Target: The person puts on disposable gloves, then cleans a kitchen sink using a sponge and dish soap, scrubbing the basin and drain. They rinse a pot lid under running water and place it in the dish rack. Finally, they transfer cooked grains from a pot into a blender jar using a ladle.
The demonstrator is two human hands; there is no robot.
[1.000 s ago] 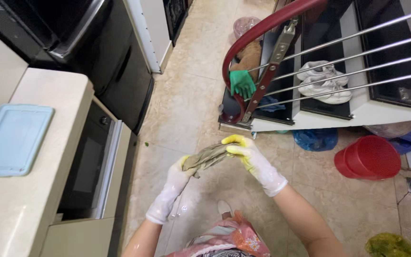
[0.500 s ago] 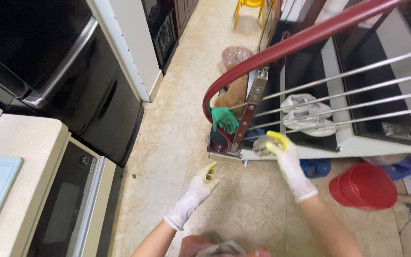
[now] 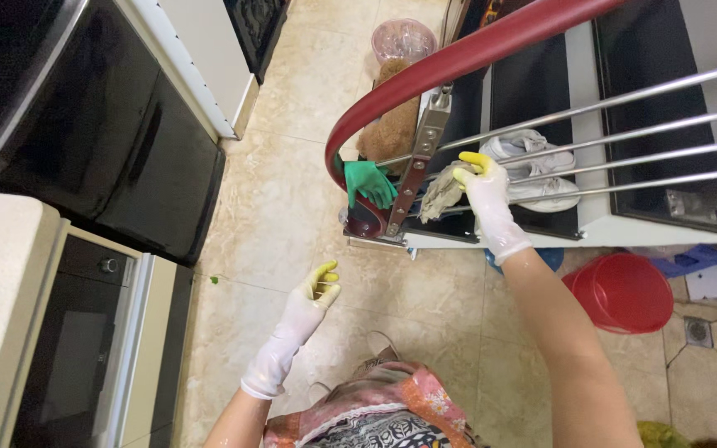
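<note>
My right hand grips grey rag against rail bars, draping it; left hand empty, loosely curled, well apart.

A green glove hangs at the foot of the curved red handrail, just beside the metal post; behind it a brown stuffed toy sits on the tiled floor with a clear pink bowl near it. Pale sneakers lie on a dark stair step behind the steel rails; a red bucket stands on the floor at right; a black oven sits under the counter at left.
</note>
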